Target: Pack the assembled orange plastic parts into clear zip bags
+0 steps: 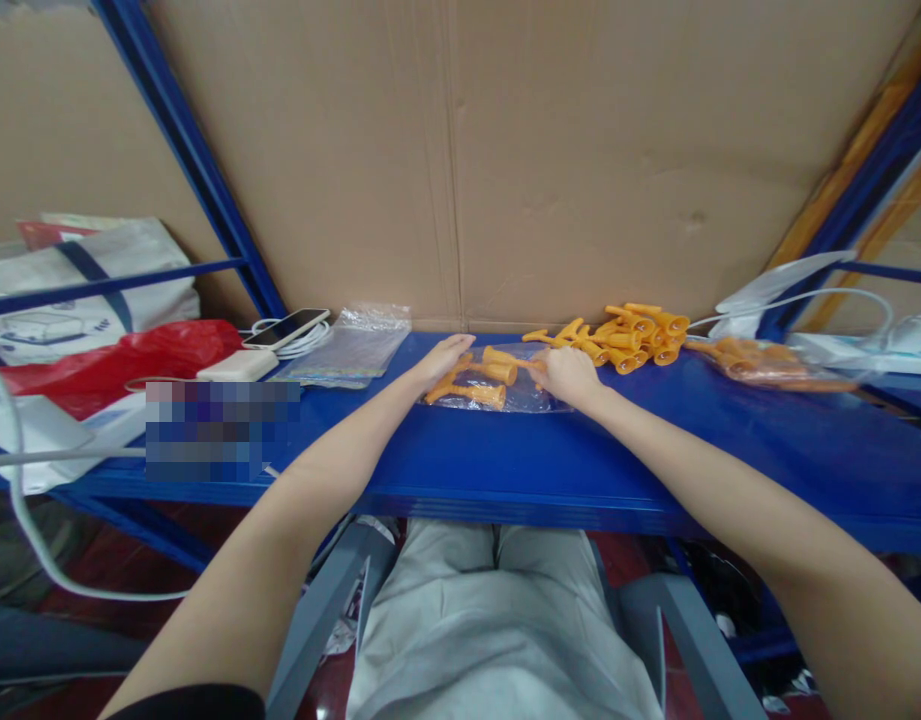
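A clear plastic bag (531, 402) lies on the blue tabletop with several orange funnel-shaped plastic pieces (490, 396) in it. My left hand (446, 362) is at the bag's left end, gripping it, with the fingers stretched forward and the thumb side mostly hidden. At the right end, my right hand (571, 374) is closed around the thin stem of an orange piece (533, 367). Whether it also pinches the bag film is hard to see. Just behind and right of this hand sits a pile of loose orange pieces (632, 338).
Flat clear bags (362, 345) lie to the left, beside a phone (289, 328) and a white cable. A filled bag of orange pieces (775, 365) rests on the right. Red plastic (130, 365) and a power strip (100, 440) stand far left. Cardboard (460, 180) walls the back.
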`<act>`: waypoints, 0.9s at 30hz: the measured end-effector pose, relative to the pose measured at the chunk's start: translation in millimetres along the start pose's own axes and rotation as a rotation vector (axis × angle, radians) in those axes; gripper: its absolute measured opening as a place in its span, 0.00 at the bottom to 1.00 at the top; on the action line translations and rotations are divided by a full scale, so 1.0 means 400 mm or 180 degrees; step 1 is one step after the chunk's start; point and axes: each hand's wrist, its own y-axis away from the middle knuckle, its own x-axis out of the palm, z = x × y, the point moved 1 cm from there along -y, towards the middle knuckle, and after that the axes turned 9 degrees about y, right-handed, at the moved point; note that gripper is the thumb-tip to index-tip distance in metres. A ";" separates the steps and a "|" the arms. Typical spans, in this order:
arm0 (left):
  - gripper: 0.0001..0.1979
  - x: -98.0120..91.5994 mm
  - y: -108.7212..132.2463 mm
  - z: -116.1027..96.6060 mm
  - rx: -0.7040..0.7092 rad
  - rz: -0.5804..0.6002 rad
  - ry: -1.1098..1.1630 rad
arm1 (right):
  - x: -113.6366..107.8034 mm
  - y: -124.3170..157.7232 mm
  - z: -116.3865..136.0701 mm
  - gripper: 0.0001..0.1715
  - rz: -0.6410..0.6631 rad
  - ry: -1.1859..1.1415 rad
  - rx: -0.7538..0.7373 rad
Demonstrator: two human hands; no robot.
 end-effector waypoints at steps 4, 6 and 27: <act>0.22 0.010 -0.004 0.001 0.0013 -0.0040 -0.0116 | 0.041 -0.019 -0.007 0.17 -0.0161 -0.0857 0.0014; 0.21 0.014 -0.007 0.004 0.0033 -0.0094 -0.0156 | 0.059 -0.027 -0.006 0.18 -0.0186 -0.1502 0.0018; 0.11 0.017 0.010 -0.008 0.1094 0.0145 -0.1587 | 0.091 -0.041 0.000 0.13 0.0562 -0.3930 0.0357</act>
